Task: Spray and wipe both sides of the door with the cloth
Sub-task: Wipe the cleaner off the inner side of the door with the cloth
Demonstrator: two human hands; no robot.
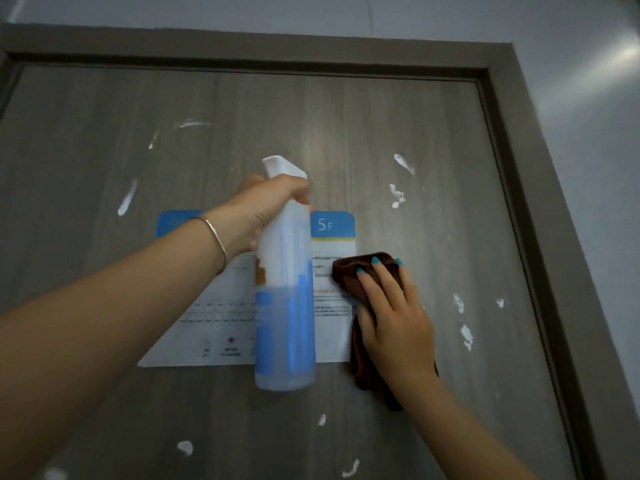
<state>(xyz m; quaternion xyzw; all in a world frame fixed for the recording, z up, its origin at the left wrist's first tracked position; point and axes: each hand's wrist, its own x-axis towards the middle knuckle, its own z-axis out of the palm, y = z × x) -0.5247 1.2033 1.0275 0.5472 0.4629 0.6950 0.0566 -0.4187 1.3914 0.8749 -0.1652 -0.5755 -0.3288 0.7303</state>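
A grey wood-grain door (398,133) fills the view, marked with several white smears. My left hand (266,209) grips the neck of a translucent spray bottle (285,306) with a white nozzle, holding it upright close to the door's middle. The bottle is about a third full of blue liquid. My right hand (394,317) presses a brown cloth (358,362) flat against the door, fingers straight, at the right edge of a paper notice (214,306). Part of the cloth hangs below my palm.
The notice, white with blue headers reading "5F", is stuck to the door's middle. A darker door frame (519,140) runs along the top and right side. A pale grey wall (588,98) lies beyond the frame.
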